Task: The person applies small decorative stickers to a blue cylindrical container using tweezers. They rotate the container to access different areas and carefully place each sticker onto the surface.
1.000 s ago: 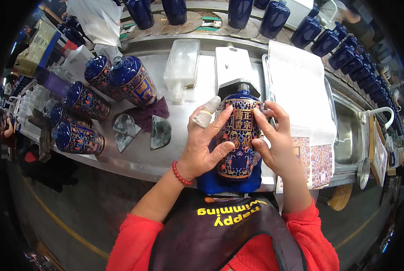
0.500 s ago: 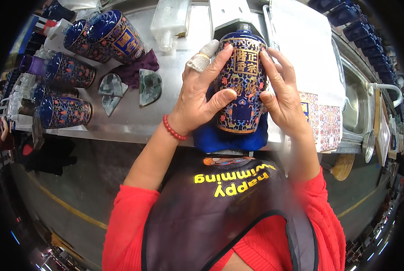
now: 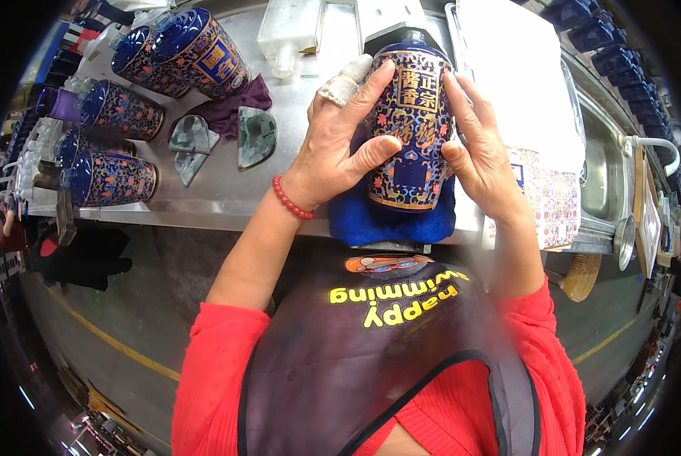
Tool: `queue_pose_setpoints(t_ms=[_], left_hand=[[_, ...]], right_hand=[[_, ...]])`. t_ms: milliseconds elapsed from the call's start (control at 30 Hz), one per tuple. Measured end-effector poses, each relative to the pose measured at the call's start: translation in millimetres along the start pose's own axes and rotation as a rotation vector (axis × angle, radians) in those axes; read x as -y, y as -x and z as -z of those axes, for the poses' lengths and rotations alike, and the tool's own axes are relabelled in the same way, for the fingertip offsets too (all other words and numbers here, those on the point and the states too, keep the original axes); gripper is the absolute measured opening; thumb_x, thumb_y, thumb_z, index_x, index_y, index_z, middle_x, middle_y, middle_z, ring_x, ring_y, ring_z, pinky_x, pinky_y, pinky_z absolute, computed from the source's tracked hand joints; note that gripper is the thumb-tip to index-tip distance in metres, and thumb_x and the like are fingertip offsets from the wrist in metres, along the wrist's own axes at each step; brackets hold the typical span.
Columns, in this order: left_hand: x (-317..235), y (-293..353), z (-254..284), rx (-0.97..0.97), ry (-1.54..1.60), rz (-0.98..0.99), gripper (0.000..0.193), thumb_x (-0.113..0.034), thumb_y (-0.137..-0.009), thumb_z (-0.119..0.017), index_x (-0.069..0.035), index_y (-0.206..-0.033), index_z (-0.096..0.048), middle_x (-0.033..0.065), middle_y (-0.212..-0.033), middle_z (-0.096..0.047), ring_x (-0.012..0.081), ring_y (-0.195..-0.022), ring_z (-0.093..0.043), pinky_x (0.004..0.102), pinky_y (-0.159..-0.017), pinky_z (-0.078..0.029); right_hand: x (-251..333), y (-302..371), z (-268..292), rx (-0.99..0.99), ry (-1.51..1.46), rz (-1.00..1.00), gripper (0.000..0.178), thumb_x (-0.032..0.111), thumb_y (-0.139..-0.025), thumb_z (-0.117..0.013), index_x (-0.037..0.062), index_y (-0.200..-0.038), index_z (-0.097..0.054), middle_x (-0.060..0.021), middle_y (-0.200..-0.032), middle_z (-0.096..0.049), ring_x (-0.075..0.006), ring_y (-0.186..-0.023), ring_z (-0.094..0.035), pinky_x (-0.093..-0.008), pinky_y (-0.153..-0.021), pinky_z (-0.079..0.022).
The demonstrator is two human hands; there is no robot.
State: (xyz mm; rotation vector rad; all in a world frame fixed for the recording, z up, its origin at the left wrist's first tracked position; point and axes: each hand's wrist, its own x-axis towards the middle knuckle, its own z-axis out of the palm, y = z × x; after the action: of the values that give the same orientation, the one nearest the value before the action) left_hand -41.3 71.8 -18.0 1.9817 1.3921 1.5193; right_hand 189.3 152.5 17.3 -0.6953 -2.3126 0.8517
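Note:
A dark blue bottle with a colourful floral wrap and gold lettering lies on a folded blue cloth in front of me, its neck pointing away. My left hand grips its left side, the thumb and a forefinger pressed on the wrap. One finger of that hand wears a whitish cloth cover. From the right, my right hand holds the bottle's other side, thumb low and fingers along the upper edge. Both palms are turned toward the bottle, and its underside is hidden.
Several similar blue bottles stand at the left. Nearer lie dark green patterned scraper pieces and a purple cloth. A clear bottle-shaped block is at the back. On the right are printed label sheets, white paper and a sink.
The view has shifted slightly. Both hands stay on the bottle, their fingers only a little moved along the wrap.

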Motion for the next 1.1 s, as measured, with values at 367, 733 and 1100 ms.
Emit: queue_pose_setpoints(t_ms=[367, 733, 1100], left_hand=[[-35.8, 46.7, 9.0, 0.198, -0.427, 0.058, 0.126, -0.071, -0.072, -0.075, -0.001, -0.161, -0.021, 0.0244, -0.15, -0.044, 0.0423, -0.142, -0.033, 0.0629, -0.118, -0.011], [-63.1, 41.4, 4.4, -0.136, -0.677, -0.073, 0.094, -0.063, -0.07, -0.079, -0.012, -0.146, -0.054, 0.0166, -0.143, -0.054, 0.0364, -0.14, -0.039, 0.0653, -0.116, -0.011], [-48.4, 55.8, -7.7, 0.105, -0.333, 0.219, 0.124, -0.079, -0.073, -0.069, 0.001, -0.158, -0.028, 0.0276, -0.143, -0.05, 0.0442, -0.145, -0.028, 0.0672, -0.116, -0.01]], right_hand=[[1.8, 10.8, 15.3, 0.033, 0.027, -0.091, 0.078, 0.058, -0.101, -0.054, 0.0083, -0.158, -0.039, -0.0247, -0.159, -0.032, -0.0411, -0.143, -0.041, -0.0479, -0.114, -0.037], [8.9, 10.0, 9.9, 0.018, -0.024, -0.016, 0.075, 0.052, -0.1, -0.06, 0.0072, -0.157, -0.041, -0.0226, -0.16, -0.03, -0.0365, -0.135, -0.047, -0.0464, -0.11, -0.043], [17.7, 6.7, 8.7, 0.043, 0.099, -0.038, 0.074, 0.051, -0.099, -0.062, 0.0104, -0.157, -0.042, -0.0247, -0.16, -0.027, -0.0382, -0.13, -0.05, -0.0469, -0.108, -0.045]])
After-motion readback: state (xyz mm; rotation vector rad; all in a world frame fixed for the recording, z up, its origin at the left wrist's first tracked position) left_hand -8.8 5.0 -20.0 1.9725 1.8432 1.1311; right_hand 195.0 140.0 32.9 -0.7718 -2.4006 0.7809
